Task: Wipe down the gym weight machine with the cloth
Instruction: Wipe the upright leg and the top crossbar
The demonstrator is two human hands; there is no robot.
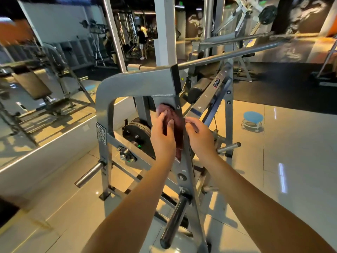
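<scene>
The left hand (162,133) holds the red cloth (177,128) on the gray machine (138,83)'s near post. The right hand (198,136) curls round that post. The black label (101,133)'s words are too blurry.

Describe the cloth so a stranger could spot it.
Find the grey weight machine at centre. Follow its slanted upright down from the top corner to the left hand and right hand. The cloth is the dark reddish wad between them, the only soft thing on that metal.
</scene>
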